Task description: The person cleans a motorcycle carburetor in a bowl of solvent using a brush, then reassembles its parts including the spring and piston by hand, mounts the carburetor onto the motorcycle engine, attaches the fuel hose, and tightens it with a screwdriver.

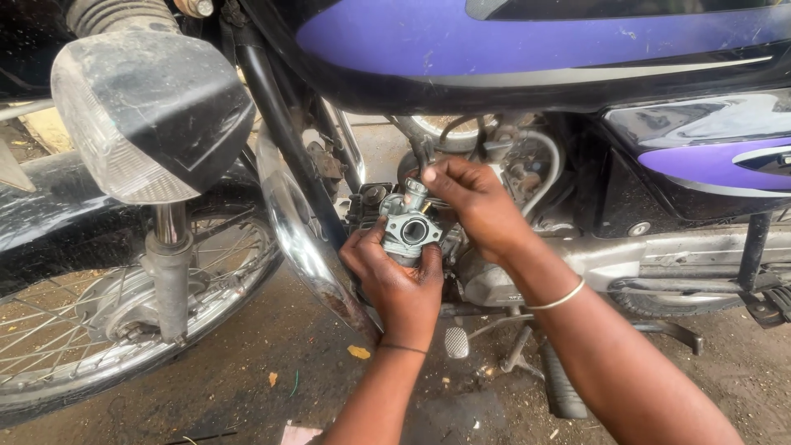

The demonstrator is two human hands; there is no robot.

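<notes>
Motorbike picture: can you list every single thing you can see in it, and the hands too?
Carburetor: one, silver-grey metal, held up beside the engine.
Fuel tank: one, purple and black, top of the picture.
Side panel: one, purple and black, right.
Turn signal lamp: one, dusty clear lens in a black housing, upper left.
Front wheel: one, chrome rim with spokes, lower left.
Fork leg: one, grey metal, under the lamp.
Frame downtube: one, black, slanting down.
Foot pedal: one, silver, low in the middle.
Ground: dark, wet-looking, with yellow scraps.
Left hand: holds the carburetor from below.
Right hand: fingertips on the carburetor's top; thin bangle on the wrist.
</notes>
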